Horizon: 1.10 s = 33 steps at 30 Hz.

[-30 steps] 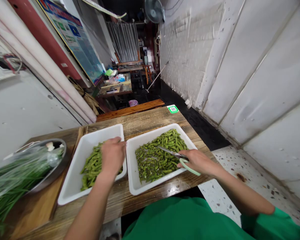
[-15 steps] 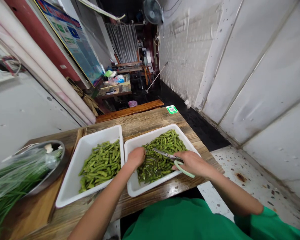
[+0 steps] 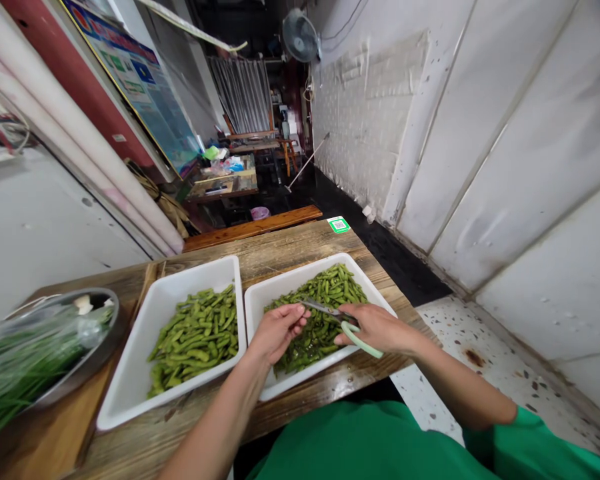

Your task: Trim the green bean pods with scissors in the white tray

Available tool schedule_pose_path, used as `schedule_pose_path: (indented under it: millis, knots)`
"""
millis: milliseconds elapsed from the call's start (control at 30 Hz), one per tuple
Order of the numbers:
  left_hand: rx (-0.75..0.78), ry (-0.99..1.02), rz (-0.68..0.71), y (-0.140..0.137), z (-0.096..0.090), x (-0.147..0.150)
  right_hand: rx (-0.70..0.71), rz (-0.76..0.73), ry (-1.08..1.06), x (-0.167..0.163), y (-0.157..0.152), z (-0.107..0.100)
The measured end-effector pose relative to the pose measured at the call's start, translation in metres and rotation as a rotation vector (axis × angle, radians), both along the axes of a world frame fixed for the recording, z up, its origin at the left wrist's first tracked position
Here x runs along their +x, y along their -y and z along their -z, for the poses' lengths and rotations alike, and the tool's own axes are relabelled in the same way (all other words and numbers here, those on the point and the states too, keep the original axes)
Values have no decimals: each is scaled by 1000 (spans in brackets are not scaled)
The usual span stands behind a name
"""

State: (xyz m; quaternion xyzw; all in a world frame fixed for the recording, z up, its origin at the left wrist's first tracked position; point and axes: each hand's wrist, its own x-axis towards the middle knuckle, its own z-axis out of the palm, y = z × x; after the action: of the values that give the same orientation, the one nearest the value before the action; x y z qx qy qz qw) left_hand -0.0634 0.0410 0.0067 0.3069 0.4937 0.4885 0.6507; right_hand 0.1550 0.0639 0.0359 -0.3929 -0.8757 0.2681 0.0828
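Note:
My right hand (image 3: 375,327) grips a pair of scissors (image 3: 355,333) with pale green handles, its blades pointing left over the right-hand white tray (image 3: 383,297). At the blade tips, my left hand (image 3: 280,330) is pinched closed, palm partly turned up. Whatever sits between its fingertips is too small to make out. Wet green edamame pods (image 3: 337,283) fill much of the tray under both hands. Beside it, the left-hand white tray (image 3: 130,360) holds more edamame pods (image 3: 197,337), lighter and drier looking.
Both trays stand on a wooden table (image 3: 275,243). At the left, a metal bowl (image 3: 115,320) holds bagged green stalks (image 3: 25,360) over a wooden board (image 3: 70,427). A QR-code card (image 3: 339,225) lies at the far corner. A bench (image 3: 255,227) runs behind the table.
My left hand has risen from among the pods and moved right to the scissors' tips, turning its palm up. The scissors stay in my right hand. The view has shifted slightly.

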Motion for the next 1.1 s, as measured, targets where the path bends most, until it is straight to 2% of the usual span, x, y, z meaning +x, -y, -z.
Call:
schedule_pose_path:
  millis: [200,400,633,733,867,1100]
  knots:
    - [-37,36,-25,4,-3,2,-41,-15,-41,-6,2,-7]
    - [-31,30,-10,8,-1,-1,-21,-24,-35,-8,3,-4]
    - [-143,40,72,5,3,2,-29,-68,36,-1,0,-1]
    - [-164,21,40,4,5,-1,-40,-63,44,5,-2,-3]
    - [-97,66,-40,4,7,-5,-43,-6,18,8,-3,-4]
    - [20,-15,-37,9,0,0,-25,5,8,0,1,-6]
